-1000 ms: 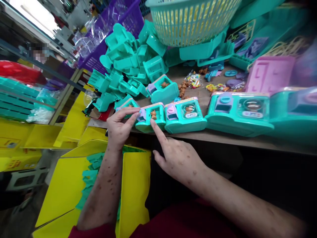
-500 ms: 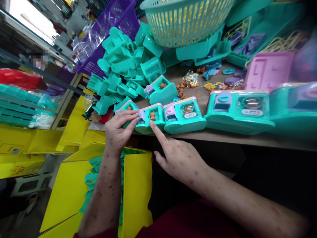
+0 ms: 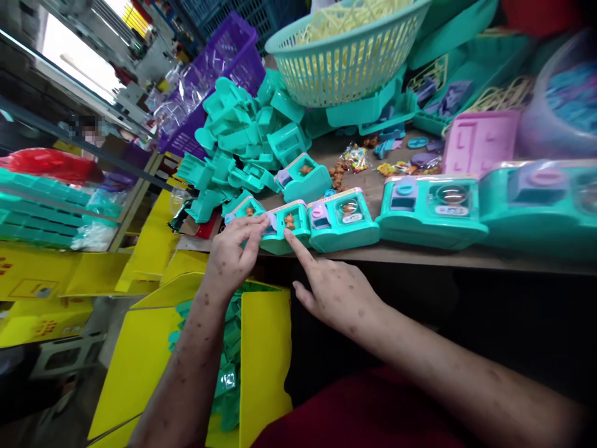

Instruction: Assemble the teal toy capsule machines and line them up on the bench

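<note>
Nearest the camera, a red garment covered the lap, with a yellow carton [image 3: 261, 367] of teal parts below the left forearm. The right hand [image 3: 338, 292] hovered at the worktop [image 3: 420, 256] edge, its grip released, the forefinger stretched out and touching the front of a small teal toy machine [image 3: 289, 225] that stood at the near edge. The left hand [image 3: 233, 252] pinched the lilac piece on that machine's left side between thumb and fingertips, grasping it lightly. Just beside it to the right stood a second toy machine [image 3: 342, 219] with a pink top, then two larger ones farther right. Behind lay a heap of teal shells [image 3: 237, 140], with scattered small brown figures [image 3: 336, 174] near it. Farthest back sat a teal slotted basket [image 3: 345, 56] and a purple crate [image 3: 219, 68].
</note>
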{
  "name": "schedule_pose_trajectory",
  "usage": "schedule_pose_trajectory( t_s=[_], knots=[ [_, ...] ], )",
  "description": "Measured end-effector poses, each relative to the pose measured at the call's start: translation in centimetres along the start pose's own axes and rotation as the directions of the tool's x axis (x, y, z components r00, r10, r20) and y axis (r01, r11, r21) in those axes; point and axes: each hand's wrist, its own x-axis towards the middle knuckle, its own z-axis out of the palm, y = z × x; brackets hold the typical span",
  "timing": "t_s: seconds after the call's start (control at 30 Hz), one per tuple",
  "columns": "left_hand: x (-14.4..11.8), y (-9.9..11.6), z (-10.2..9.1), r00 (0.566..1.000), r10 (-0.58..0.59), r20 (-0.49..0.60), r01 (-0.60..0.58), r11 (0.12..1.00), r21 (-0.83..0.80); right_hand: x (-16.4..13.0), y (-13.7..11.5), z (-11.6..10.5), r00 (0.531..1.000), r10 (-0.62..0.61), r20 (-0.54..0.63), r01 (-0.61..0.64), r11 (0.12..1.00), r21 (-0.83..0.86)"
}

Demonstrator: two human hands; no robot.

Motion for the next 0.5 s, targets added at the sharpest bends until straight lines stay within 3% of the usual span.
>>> schedule_pose_trajectory(
  t_s=[0.2,0.3,0.33,0.4,0.43,0.5],
  knots=[
    [-0.9,1.0,-1.1,0.992,0.087,0.096,-0.096,0.99,0.101,-0.5,-2.4,-0.1,0.996,0.09,-0.004,-0.09,0.996,-0.016],
    [-1.1,-1.4,-0.5,0.987,0.153,0.053,-0.16,0.974,0.16,-1.4,-2.4,-2.2,0.998,0.011,0.063,-0.015,0.999,0.052],
    [-0.8,-2.7,0.0,0.982,0.185,0.039,-0.189,0.97,0.155,-1.9,-1.8,-3.5,0.993,-0.099,0.059,0.094,0.992,0.085],
    [0.0,-4.8,1.1,0.977,0.212,0.022,-0.213,0.971,0.104,-3.7,-0.1,-7.3,0.973,-0.216,-0.087,0.223,0.97,0.092],
    [0.3,-5.4,1.5,0.984,0.179,0.025,-0.18,0.981,0.072,-4.9,1.1,-9.7,0.961,-0.211,-0.176,0.225,0.972,0.065],
    [0.6,-5.5,1.8,0.993,0.115,0.015,-0.115,0.993,0.027,-7.4,4.4,-14.8,0.925,-0.058,-0.375,0.067,0.998,0.011]
  ],
)
